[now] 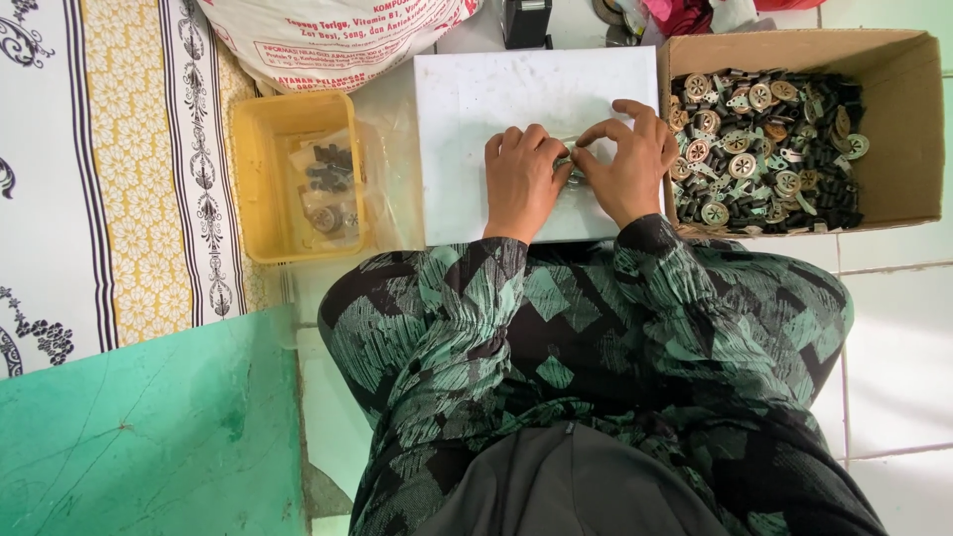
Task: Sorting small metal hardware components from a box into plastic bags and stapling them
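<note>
Both my hands meet at the near middle of a white board [496, 99] that lies in front of my knees. My left hand [521, 179] and my right hand [627, 164] pinch a small clear plastic bag with small parts [570, 162] between their fingertips. Most of the bag is hidden under the fingers. The sleeves and lap are dark cloth with a green pattern.
A cardboard box [898, 119] on the right holds several round metal discs and black parts [759, 149]. A yellow plastic tub [260, 179] on the left holds small filled bags [326, 189]. A printed sack [328, 40] lies behind. A green sheet [149, 437] covers the near left floor.
</note>
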